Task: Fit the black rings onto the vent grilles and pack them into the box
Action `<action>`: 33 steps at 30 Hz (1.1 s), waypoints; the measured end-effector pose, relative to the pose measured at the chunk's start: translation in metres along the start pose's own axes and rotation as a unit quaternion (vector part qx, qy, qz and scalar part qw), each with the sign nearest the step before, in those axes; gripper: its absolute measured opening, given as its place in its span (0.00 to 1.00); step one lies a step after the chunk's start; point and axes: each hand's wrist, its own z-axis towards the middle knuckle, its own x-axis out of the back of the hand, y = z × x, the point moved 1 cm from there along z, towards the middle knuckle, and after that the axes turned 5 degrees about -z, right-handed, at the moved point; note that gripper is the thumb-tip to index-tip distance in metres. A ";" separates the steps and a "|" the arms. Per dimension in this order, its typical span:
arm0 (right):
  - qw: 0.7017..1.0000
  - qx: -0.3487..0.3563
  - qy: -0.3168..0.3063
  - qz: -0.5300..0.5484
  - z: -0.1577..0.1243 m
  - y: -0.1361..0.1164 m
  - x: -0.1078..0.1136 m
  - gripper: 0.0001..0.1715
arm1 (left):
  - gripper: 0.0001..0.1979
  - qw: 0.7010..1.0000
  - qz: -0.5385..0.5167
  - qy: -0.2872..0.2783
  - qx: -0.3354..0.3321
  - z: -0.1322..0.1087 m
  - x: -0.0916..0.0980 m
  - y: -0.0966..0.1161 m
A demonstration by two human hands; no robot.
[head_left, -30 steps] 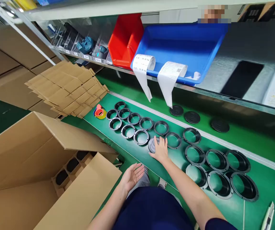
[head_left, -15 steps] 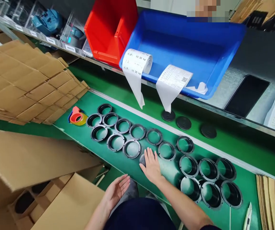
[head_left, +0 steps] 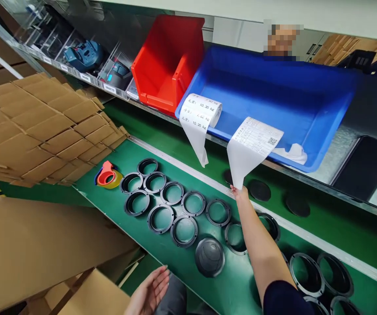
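My right hand [head_left: 240, 193] reaches up across the green belt [head_left: 175, 153] and pinches the lower tip of a white paper label [head_left: 252, 144]. That label hangs over the front of the blue tray [head_left: 257, 87]. A second rolled label [head_left: 199, 118] hangs to its left. Below my forearm lie several black plastic rings [head_left: 160, 218] in rows, and one closed black round part [head_left: 209, 257] sits near the belt's front edge. My left hand [head_left: 150, 291] hovers open, palm turned inward, at the bottom by the cardboard box [head_left: 44, 249], holding nothing.
A red bin [head_left: 165, 65] stands left of the blue tray on the shelf. Flat black discs [head_left: 259, 190] lie on the rear strip. A tape roll [head_left: 107, 176] and a stack of cardboard dividers [head_left: 44, 127] sit at the left. Another person [head_left: 282, 39] is beyond the shelf.
My right hand left the closed black part on the belt and rose to the tip of the hanging label. The view shifted up and closer to the shelf.
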 end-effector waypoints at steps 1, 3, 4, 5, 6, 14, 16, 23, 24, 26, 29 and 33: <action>1.000 -0.013 -0.020 0.020 -0.015 0.004 0.000 0.14 | 0.10 1.000 0.012 -0.021 -0.013 -0.002 -0.007 0.002; 0.996 -0.033 -0.066 0.055 -0.058 0.013 0.007 0.16 | 0.11 0.995 0.045 -0.076 -0.043 -0.009 -0.027 0.005; 0.992 -0.040 -0.091 0.072 -0.084 0.019 0.014 0.18 | 0.11 0.991 0.058 -0.107 -0.060 -0.014 -0.040 0.005; 0.988 -0.046 -0.121 0.087 -0.112 0.026 0.023 0.20 | 0.12 0.985 0.065 -0.142 -0.075 -0.020 -0.054 0.005; 0.981 -0.049 -0.156 0.101 -0.141 0.032 0.033 0.22 | 0.13 0.978 0.062 -0.181 -0.085 -0.026 -0.069 0.003; 0.951 -0.002 -0.293 0.100 -0.293 0.053 0.120 0.19 | 0.29 0.884 0.016 -0.468 -0.014 -0.080 -0.150 -0.059; 0.952 0.024 -0.289 0.096 -0.305 0.052 0.139 0.18 | 0.34 0.866 0.021 -0.500 0.006 -0.094 -0.153 -0.080; 0.950 0.085 -0.290 0.074 -0.338 0.057 0.198 0.20 | 0.31 0.849 0.010 -0.529 -0.011 -0.131 -0.149 -0.132; 0.956 0.096 -0.272 0.043 -0.340 0.058 0.206 0.21 | 0.31 0.849 0.011 -0.528 -0.014 -0.136 -0.148 -0.137; 0.971 0.157 -0.176 -0.039 -0.342 0.057 0.222 0.22 | 0.30 0.853 0.011 -0.522 -0.018 -0.145 -0.144 -0.147; 0.927 0.338 -0.032 -0.161 -0.343 0.046 0.243 0.22 | 0.28 0.862 0.017 -0.506 -0.010 -0.156 -0.137 -0.161; 0.823 0.479 -0.053 -0.300 -0.345 0.036 0.253 0.21 | 0.28 0.868 0.035 -0.495 0.037 -0.166 -0.128 -0.178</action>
